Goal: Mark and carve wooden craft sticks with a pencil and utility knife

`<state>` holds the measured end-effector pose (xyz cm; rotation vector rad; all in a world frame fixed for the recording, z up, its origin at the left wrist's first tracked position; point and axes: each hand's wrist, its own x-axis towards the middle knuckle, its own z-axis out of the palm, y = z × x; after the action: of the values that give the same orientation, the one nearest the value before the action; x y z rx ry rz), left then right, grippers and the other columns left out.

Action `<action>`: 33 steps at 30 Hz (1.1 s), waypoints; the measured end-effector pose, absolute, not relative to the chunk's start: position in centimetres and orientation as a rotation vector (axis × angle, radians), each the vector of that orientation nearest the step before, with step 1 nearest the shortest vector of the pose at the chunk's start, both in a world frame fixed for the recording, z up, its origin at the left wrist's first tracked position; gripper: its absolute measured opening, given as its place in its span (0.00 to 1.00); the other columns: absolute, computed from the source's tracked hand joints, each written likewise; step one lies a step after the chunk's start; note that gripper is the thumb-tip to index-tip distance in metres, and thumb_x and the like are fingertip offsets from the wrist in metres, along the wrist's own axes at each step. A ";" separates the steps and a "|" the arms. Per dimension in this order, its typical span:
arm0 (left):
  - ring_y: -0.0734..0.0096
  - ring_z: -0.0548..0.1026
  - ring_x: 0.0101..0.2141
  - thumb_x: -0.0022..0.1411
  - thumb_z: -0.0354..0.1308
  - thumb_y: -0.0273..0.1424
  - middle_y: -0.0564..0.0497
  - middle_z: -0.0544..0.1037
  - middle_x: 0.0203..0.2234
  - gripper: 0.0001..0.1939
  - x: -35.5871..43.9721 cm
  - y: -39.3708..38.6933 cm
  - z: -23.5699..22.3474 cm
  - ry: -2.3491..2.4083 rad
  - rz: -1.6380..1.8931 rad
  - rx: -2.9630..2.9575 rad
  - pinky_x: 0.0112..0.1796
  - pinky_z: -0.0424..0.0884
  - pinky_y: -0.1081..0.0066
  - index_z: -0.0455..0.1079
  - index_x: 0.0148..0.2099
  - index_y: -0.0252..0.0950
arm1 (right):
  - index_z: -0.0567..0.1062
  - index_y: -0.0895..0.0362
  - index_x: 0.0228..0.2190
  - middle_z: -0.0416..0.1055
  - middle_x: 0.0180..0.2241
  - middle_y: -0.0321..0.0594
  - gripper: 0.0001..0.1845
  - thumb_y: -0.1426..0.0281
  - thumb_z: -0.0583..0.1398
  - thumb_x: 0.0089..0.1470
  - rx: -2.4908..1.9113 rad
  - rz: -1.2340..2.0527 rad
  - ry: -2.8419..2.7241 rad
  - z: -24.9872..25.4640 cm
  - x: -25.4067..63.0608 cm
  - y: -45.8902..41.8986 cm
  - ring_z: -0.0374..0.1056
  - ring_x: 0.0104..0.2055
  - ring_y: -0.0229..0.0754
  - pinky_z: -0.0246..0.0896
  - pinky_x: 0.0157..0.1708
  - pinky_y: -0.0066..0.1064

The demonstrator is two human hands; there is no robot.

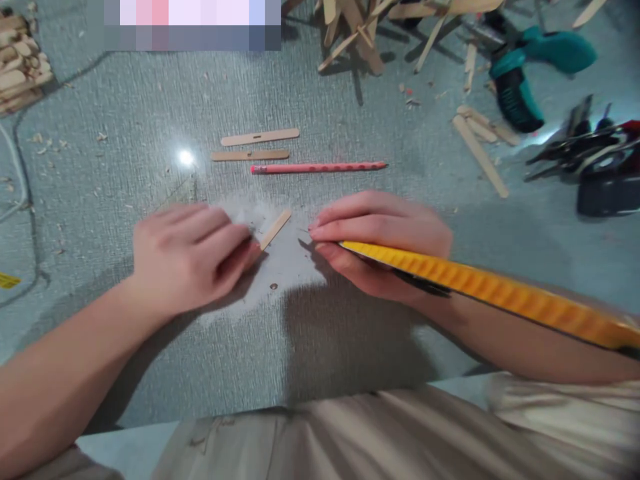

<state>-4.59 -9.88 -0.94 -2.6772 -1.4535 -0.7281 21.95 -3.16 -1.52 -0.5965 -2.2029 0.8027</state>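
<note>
My left hand (pixel 193 250) is closed around a wooden craft stick (pixel 276 229), whose free end points up and to the right over a whitish patch of the table. My right hand (pixel 383 237) grips a yellow utility knife (pixel 475 280) low near its tip, with the long handle running back over my forearm. Its thin blade shows faintly at my fingertips, a short way right of the stick and apart from it. Beyond my hands lie two craft sticks, a pale one (pixel 260 137) and a darker one (pixel 250 156), each with a small mark or slot midway. A red pencil (pixel 320 168) lies below them.
Loose craft sticks (pixel 355 33) are heaped at the back. Teal-handled pliers (pixel 520 80) and dark tools (pixel 590 147) lie at the right, near several stick pieces (pixel 483 157). A stack of sticks (pixel 23 63) and a cable (pixel 23 180) are at the left. Shavings dot the table.
</note>
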 end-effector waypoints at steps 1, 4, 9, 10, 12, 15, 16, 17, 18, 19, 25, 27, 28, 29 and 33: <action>0.67 0.76 0.32 0.68 0.64 0.39 0.51 0.81 0.34 0.08 -5.0 -9.4 -1.1 -1.481 -0.692 -2.690 0.33 0.73 0.64 0.76 0.44 0.40 | 0.82 0.51 0.39 0.83 0.38 0.39 0.05 0.72 0.66 0.61 -0.627 0.803 -2.230 -1.3 22.0 -3.1 0.80 0.38 0.39 0.78 0.39 0.30; 0.53 0.74 0.57 0.70 0.61 0.43 0.51 0.77 0.56 0.18 -5.3 -8.7 -1.5 -1.492 -0.538 -2.732 0.61 0.70 0.45 0.74 0.59 0.46 | 0.82 0.50 0.38 0.83 0.38 0.39 0.06 0.73 0.65 0.61 -0.671 0.838 -2.253 -1.0 22.0 -3.0 0.80 0.38 0.40 0.78 0.40 0.31; 0.40 0.62 0.70 0.69 0.60 0.37 0.52 0.68 0.68 0.21 -4.5 -9.0 -1.9 -1.427 -0.499 -2.921 0.69 0.46 0.27 0.72 0.63 0.50 | 0.80 0.49 0.37 0.83 0.35 0.34 0.07 0.74 0.63 0.61 -0.685 0.920 -2.255 -1.1 21.6 -3.0 0.80 0.37 0.38 0.78 0.40 0.29; 0.39 0.61 0.70 0.69 0.60 0.37 0.52 0.67 0.69 0.21 -4.4 -9.0 -1.9 -1.438 -0.527 -2.922 0.69 0.46 0.27 0.72 0.63 0.49 | 0.80 0.50 0.36 0.83 0.35 0.33 0.07 0.73 0.62 0.62 -0.692 0.927 -2.259 -1.1 21.5 -3.0 0.80 0.37 0.38 0.77 0.40 0.29; 0.38 0.59 0.71 0.69 0.60 0.37 0.52 0.65 0.70 0.22 -4.4 -9.1 -1.9 -1.481 -0.522 -2.920 0.69 0.45 0.29 0.72 0.64 0.49 | 0.79 0.50 0.36 0.83 0.34 0.33 0.06 0.72 0.62 0.63 -0.712 0.934 -2.272 -1.1 21.4 -2.9 0.80 0.37 0.38 0.77 0.40 0.28; 0.35 0.55 0.73 0.68 0.61 0.40 0.51 0.60 0.74 0.27 -4.7 -9.1 -2.2 -1.492 -0.480 -2.936 0.70 0.43 0.29 0.68 0.67 0.48 | 0.79 0.50 0.37 0.83 0.37 0.34 0.06 0.72 0.62 0.64 -0.702 0.961 -2.287 -1.1 21.2 -2.9 0.81 0.38 0.38 0.78 0.41 0.29; 0.35 0.54 0.73 0.67 0.61 0.41 0.49 0.59 0.74 0.29 -4.7 -9.1 -2.3 -1.488 -0.480 -2.938 0.70 0.43 0.29 0.67 0.68 0.48 | 0.79 0.50 0.38 0.84 0.37 0.34 0.06 0.73 0.62 0.64 -0.693 0.972 -2.290 -1.0 21.1 -3.0 0.81 0.39 0.38 0.78 0.42 0.29; 0.34 0.53 0.73 0.66 0.62 0.42 0.48 0.58 0.75 0.31 -4.8 -9.1 -2.4 -1.489 -0.473 -2.942 0.70 0.43 0.29 0.66 0.69 0.49 | 0.79 0.50 0.38 0.84 0.38 0.34 0.06 0.73 0.63 0.64 -0.687 0.986 -2.296 -1.0 21.0 -3.1 0.81 0.40 0.38 0.79 0.43 0.30; 0.34 0.53 0.73 0.66 0.63 0.42 0.47 0.57 0.75 0.32 -4.8 -9.0 -2.5 -1.492 -0.475 -2.941 0.69 0.43 0.28 0.66 0.70 0.49 | 0.79 0.49 0.39 0.84 0.38 0.34 0.06 0.73 0.63 0.64 -0.685 1.001 -2.304 -0.9 20.9 -3.1 0.81 0.40 0.39 0.79 0.44 0.31; 0.33 0.52 0.73 0.65 0.63 0.42 0.47 0.57 0.75 0.32 -4.8 -9.0 -2.5 -1.502 -0.474 -2.940 0.69 0.43 0.28 0.65 0.70 0.49 | 0.79 0.49 0.39 0.84 0.39 0.34 0.06 0.73 0.63 0.64 -0.688 1.014 -2.315 -0.8 20.9 -3.2 0.82 0.41 0.40 0.80 0.44 0.32; 0.33 0.53 0.73 0.64 0.64 0.39 0.49 0.62 0.73 0.30 -4.5 -9.0 -2.2 -1.598 -0.551 -2.979 0.69 0.46 0.27 0.69 0.67 0.52 | 0.78 0.48 0.40 0.84 0.39 0.34 0.06 0.73 0.64 0.64 -0.657 1.013 -2.369 -0.6 20.3 -3.5 0.82 0.43 0.40 0.79 0.47 0.31; 0.32 0.54 0.73 0.64 0.65 0.40 0.49 0.62 0.73 0.28 -4.4 -8.9 -2.3 -1.616 -0.587 -2.990 0.68 0.46 0.27 0.71 0.66 0.51 | 0.78 0.48 0.40 0.84 0.40 0.33 0.06 0.73 0.64 0.64 -0.635 1.024 -2.380 -0.7 20.1 -3.5 0.82 0.44 0.40 0.79 0.48 0.31; 0.31 0.55 0.73 0.64 0.65 0.41 0.49 0.62 0.73 0.28 -4.4 -8.9 -2.3 -1.622 -0.603 -2.990 0.68 0.46 0.27 0.71 0.66 0.51 | 0.78 0.48 0.40 0.84 0.41 0.33 0.06 0.72 0.64 0.65 -0.624 1.028 -2.382 -0.7 20.1 -3.5 0.82 0.44 0.40 0.79 0.48 0.31; 0.31 0.55 0.72 0.65 0.65 0.42 0.49 0.62 0.73 0.27 -4.3 -8.9 -2.4 -1.628 -0.613 -2.989 0.68 0.46 0.27 0.72 0.65 0.51 | 0.78 0.48 0.41 0.84 0.41 0.33 0.06 0.72 0.64 0.65 -0.625 1.031 -2.385 -0.8 20.0 -3.5 0.82 0.44 0.40 0.79 0.49 0.31; 0.30 0.55 0.72 0.66 0.64 0.45 0.48 0.61 0.73 0.26 -4.3 -9.0 -2.5 -1.632 -0.614 -2.981 0.68 0.45 0.27 0.73 0.64 0.49 | 0.79 0.47 0.40 0.85 0.41 0.34 0.08 0.74 0.65 0.63 -0.654 1.004 -2.366 -1.2 19.9 -3.5 0.82 0.44 0.41 0.80 0.48 0.31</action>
<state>-4.32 -8.96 -2.54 -2.9809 -1.6323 -0.6144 19.88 -3.53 -1.21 -0.6537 -2.3665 1.0041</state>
